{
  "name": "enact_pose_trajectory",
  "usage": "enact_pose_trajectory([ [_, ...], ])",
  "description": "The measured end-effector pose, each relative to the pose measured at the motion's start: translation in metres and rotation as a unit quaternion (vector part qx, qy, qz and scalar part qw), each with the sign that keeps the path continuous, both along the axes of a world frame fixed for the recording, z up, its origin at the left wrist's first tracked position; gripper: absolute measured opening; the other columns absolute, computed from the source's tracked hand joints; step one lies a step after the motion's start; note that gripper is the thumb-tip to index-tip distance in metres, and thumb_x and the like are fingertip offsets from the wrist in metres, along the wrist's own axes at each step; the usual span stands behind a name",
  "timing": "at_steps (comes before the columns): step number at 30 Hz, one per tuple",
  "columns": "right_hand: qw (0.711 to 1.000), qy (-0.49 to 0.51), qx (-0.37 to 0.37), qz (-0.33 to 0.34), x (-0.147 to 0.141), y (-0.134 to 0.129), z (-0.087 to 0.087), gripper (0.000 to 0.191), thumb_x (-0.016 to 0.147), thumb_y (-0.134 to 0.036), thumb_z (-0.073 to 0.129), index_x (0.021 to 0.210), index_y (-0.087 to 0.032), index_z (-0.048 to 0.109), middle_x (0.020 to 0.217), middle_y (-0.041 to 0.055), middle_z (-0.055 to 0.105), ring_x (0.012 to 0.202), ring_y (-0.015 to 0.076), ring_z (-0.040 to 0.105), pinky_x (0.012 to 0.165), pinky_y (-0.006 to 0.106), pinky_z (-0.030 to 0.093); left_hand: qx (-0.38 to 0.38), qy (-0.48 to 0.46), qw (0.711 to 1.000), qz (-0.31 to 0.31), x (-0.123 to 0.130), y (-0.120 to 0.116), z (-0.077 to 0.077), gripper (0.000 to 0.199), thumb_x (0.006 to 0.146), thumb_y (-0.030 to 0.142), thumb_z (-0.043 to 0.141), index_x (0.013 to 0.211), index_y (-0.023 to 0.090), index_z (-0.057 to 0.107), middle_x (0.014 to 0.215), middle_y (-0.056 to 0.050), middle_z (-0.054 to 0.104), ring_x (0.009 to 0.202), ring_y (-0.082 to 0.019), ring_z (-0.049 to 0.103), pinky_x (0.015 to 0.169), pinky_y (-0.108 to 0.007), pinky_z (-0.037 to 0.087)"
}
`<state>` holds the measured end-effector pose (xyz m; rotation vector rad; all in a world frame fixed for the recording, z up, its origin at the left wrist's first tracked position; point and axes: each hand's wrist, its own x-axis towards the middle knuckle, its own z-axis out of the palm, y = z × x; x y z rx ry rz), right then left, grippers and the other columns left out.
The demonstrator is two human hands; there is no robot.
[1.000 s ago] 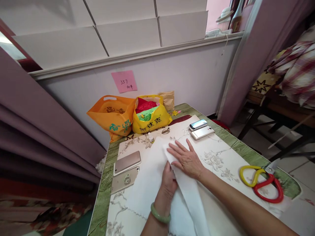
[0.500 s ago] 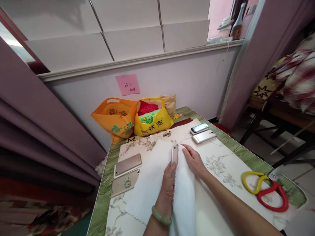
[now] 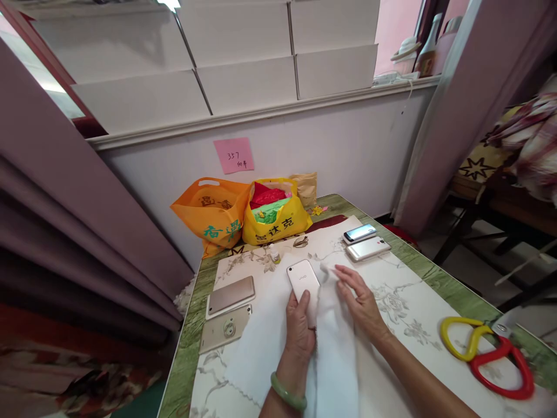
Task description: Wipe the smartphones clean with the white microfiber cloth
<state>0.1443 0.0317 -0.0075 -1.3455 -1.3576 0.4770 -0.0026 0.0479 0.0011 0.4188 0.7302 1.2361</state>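
Observation:
My left hand point(image 3: 300, 325), with a green bangle at the wrist, grips a pale pink phone point(image 3: 302, 280) with its back facing up and its camera at the top left. A white cloth point(image 3: 337, 360) lies under and beside the phone, folded along its right side. My right hand point(image 3: 359, 299) is at the upper right edge of the cloth, its fingers closed against the fabric. Two phones, one rose gold point(image 3: 230, 295) and one gold with a ring point(image 3: 226, 328), lie to the left. Two more, one blue-screened point(image 3: 359, 233) and one silver point(image 3: 368, 248), lie at the back right.
Large scissors point(image 3: 500, 354) with yellow and red handles lie at the right. An orange bag point(image 3: 213, 215) and a yellow bag point(image 3: 278, 226) stand at the back. Glasses point(image 3: 300, 241) and a small bottle point(image 3: 274, 254) are before them.
The phone in my left hand has turned from narrow to showing its broad back. My right hand has shifted slightly away from it, and the cloth's top edge has moved right. The view has shifted slightly.

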Motion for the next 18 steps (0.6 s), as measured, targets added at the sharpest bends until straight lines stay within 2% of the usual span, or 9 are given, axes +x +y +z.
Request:
enact_pose_trajectory([
  [2,0.995,-0.032,-0.025,0.088,-0.006,-0.007,0.006,0.036,0.095,-0.046,0.044,0.119,-0.03,0.066,0.13,0.0068,0.058,0.121,0.0255,0.053,0.103,0.047,0.043,0.012,-0.002,1.0,0.009,0.0,0.001,0.0,0.056,0.071,0.021,0.075,0.124,0.022,0.058,0.107,-0.008,0.072,0.093,-0.023,0.069,0.086,-0.034,0.051],
  [3,0.994,-0.036,-0.032,0.101,-0.01,-0.01,0.008,0.036,0.095,-0.045,0.043,0.117,-0.03,0.067,0.131,0.0066,0.058,0.121,0.0253,0.053,0.103,0.046,0.044,0.012,-0.005,1.0,0.017,0.0,0.001,-0.001,0.054,0.071,0.021,0.075,0.123,0.023,0.059,0.107,-0.007,0.072,0.092,-0.022,0.069,0.085,-0.034,0.052],
  [4,0.995,-0.032,-0.032,0.084,-0.013,-0.011,0.01,0.036,0.096,-0.044,0.042,0.115,-0.029,0.068,0.13,0.0067,0.058,0.121,0.0254,0.053,0.102,0.046,0.044,0.007,-0.009,1.0,0.028,-0.001,0.002,-0.002,0.051,0.072,0.022,0.074,0.12,0.023,0.06,0.105,-0.006,0.072,0.091,-0.022,0.069,0.084,-0.033,0.052],
  [7,0.999,-0.034,0.001,-0.031,-0.021,-0.012,0.013,0.031,0.093,-0.044,0.048,0.105,-0.027,0.071,0.122,0.0085,0.061,0.116,0.0267,0.056,0.1,0.047,0.046,-0.038,-0.033,0.997,0.063,-0.002,0.004,-0.006,0.035,0.076,0.028,0.071,0.11,0.021,0.065,0.1,-0.005,0.073,0.089,-0.02,0.068,0.084,-0.032,0.052],
  [8,0.998,-0.049,0.008,-0.042,-0.024,-0.012,0.013,0.029,0.092,-0.044,0.05,0.103,-0.027,0.071,0.119,0.0088,0.063,0.112,0.0269,0.058,0.098,0.046,0.048,-0.048,-0.044,0.995,0.069,-0.003,0.005,-0.008,0.031,0.077,0.029,0.069,0.107,0.02,0.066,0.099,-0.005,0.073,0.089,-0.019,0.068,0.084,-0.031,0.052],
  [10,0.996,-0.089,0.011,-0.012,-0.03,-0.011,0.01,0.029,0.089,-0.043,0.054,0.109,-0.027,0.068,0.116,0.0088,0.063,0.109,0.0267,0.06,0.094,0.043,0.051,-0.064,-0.061,0.994,0.068,-0.005,0.008,-0.011,0.028,0.079,0.03,0.068,0.104,0.019,0.067,0.099,-0.005,0.073,0.088,-0.018,0.068,0.085,-0.031,0.052],
  [14,0.988,-0.15,0.002,0.025,-0.045,-0.017,-0.001,0.063,0.084,-0.04,0.059,0.141,-0.025,0.041,0.133,0.009,0.054,0.121,0.0272,0.053,0.099,0.043,0.049,-0.109,-0.067,0.991,0.033,-0.007,0.011,-0.014,0.033,0.079,0.03,0.067,0.109,0.017,0.066,0.099,-0.006,0.073,0.088,-0.02,0.068,0.086,-0.031,0.052],
  [16,0.988,-0.152,0.0,0.026,-0.049,-0.021,-0.007,0.067,0.086,-0.033,0.053,0.147,-0.024,0.029,0.14,0.0092,0.048,0.127,0.0265,0.048,0.103,0.045,0.046,-0.109,-0.077,0.99,0.036,-0.006,0.011,-0.012,0.035,0.08,0.03,0.065,0.112,0.017,0.066,0.1,-0.006,0.073,0.089,-0.02,0.068,0.088,-0.031,0.052],
  [18,0.99,-0.14,-0.004,0.029,-0.048,-0.027,-0.01,0.064,0.086,-0.022,0.043,0.148,-0.024,0.025,0.142,0.0087,0.046,0.129,0.0247,0.046,0.104,0.045,0.044,-0.095,-0.09,0.99,0.045,-0.004,0.011,-0.009,0.034,0.082,0.03,0.062,0.113,0.017,0.066,0.101,-0.007,0.073,0.091,-0.02,0.068,0.09,-0.032,0.051],
])
